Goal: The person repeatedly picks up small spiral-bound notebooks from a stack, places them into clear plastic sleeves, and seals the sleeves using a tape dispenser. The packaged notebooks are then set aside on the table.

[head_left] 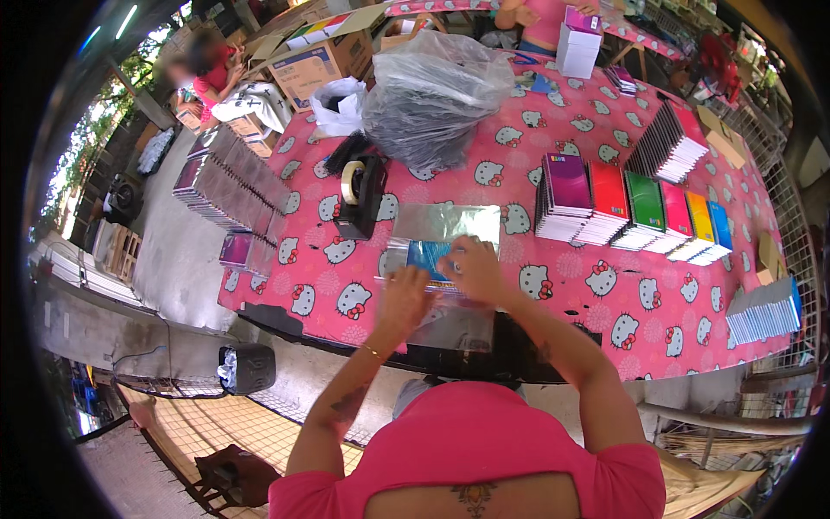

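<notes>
A blue notebook (423, 253) lies flat near the table's front edge, with a clear plastic sheet (450, 221) spread beneath and around it. My left hand (406, 292) is at the lower left corner of the notebook, fingers closed on the plastic. Over the notebook's right side, my right hand (472, 268) bends its fingers down onto the plastic; its fingertips are partly hidden. More of the shiny film hangs toward the table's front edge below my hands. A black tape dispenser (367, 203) with a roll of tape stands just beyond my left hand.
Spiral notebooks in several colours stand in stacks (645, 208) on the right. Wrapped stacks (233, 177) line the left edge. A large plastic bag (437, 95) and a cardboard box (316, 69) occupy the far side. Blue notebooks (762, 311) sit at far right; other people are beyond.
</notes>
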### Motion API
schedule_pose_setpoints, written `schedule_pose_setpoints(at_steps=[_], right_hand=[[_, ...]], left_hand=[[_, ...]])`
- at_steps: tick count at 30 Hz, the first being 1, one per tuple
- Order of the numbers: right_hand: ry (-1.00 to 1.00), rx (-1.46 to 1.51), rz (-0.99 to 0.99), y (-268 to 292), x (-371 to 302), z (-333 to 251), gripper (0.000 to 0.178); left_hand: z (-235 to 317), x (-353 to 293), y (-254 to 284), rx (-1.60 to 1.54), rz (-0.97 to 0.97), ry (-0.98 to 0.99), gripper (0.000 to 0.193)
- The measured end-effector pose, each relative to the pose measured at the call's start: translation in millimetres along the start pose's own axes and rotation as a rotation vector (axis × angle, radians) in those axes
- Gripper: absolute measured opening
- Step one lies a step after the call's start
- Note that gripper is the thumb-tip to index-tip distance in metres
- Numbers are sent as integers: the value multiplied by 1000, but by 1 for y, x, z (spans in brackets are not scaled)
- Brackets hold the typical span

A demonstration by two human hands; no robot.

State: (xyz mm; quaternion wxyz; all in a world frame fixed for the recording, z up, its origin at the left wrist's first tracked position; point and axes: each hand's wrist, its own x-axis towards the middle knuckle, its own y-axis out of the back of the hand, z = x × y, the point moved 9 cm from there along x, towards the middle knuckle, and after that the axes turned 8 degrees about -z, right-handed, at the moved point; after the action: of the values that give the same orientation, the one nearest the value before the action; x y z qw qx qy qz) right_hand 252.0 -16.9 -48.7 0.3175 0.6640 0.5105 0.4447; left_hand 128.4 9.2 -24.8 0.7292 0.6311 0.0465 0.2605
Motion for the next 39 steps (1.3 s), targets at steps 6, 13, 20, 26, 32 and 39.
schedule_pose_setpoints(at_steps=[6,13,20,26,32,39], right_hand=[[-262,771,-694,-22,46,90,78],[-492,972,-570,21,1,68,80],[286,-99,-11,118,0,-65,37],[142,19,44,120,12,-92,31],[76,-1,36,99,25,-103,31],[-16,-26,30,90,30,-101,33]], left_hand=[[-2,0,24,-318,243,-106,32],[-82,-6,-46,-716,6,386,35],[-262,4,41,-720,273,713,30],[-294,6,-10,-1230,195,686,22],[-268,3,25,-996,327,729,29],[-273,-7,-10,-1367,253,715,12]])
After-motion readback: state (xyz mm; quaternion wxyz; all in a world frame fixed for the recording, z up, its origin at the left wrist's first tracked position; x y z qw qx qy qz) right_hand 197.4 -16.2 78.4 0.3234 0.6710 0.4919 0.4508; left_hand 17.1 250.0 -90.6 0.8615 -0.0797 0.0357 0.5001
